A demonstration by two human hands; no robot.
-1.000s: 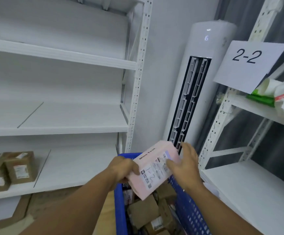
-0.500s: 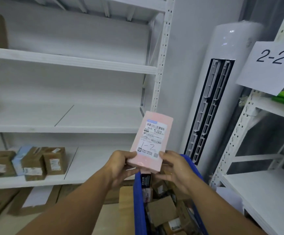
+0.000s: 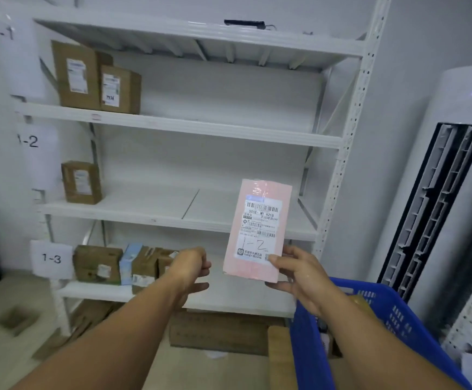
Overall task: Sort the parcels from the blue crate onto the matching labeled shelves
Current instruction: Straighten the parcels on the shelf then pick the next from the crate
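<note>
At far left on the rack upright, the 1-1 tag (image 3: 5,32), the 1-2 tag (image 3: 29,140) and the 1-3 tag (image 3: 51,258) run top to bottom. The 1-2 tag is faint at its left edge, so a hasty read could send the item one level off. One brown box (image 3: 81,182) stands at the left end of the 1-2 shelf (image 3: 158,204), with bare board to its right. The tier below carries a crowded row of cartons (image 3: 98,264), and too low a placement would land there by mistake. My left hand (image 3: 191,267) hangs in front of that lower tier, fingers loosely curled, holding nothing and apart from the parcel. The pink parcel (image 3: 257,229) is upright in the air before the right half of the rack, its label facing me with "1-2" handwritten on it. My right hand (image 3: 296,270) alone carries it, thumb on the front and fingers behind, pinching the lower right corner. Assessment: a corner pinch on a tall, flat packet leaves most of its length unsupported. It could pivot or slip out during the reach and fall to the floor or into the blue crate (image 3: 398,311) below right. Raised too little, it could also catch the shelf lip. Recommended: left hand under the lower edge before reaching.
</note>
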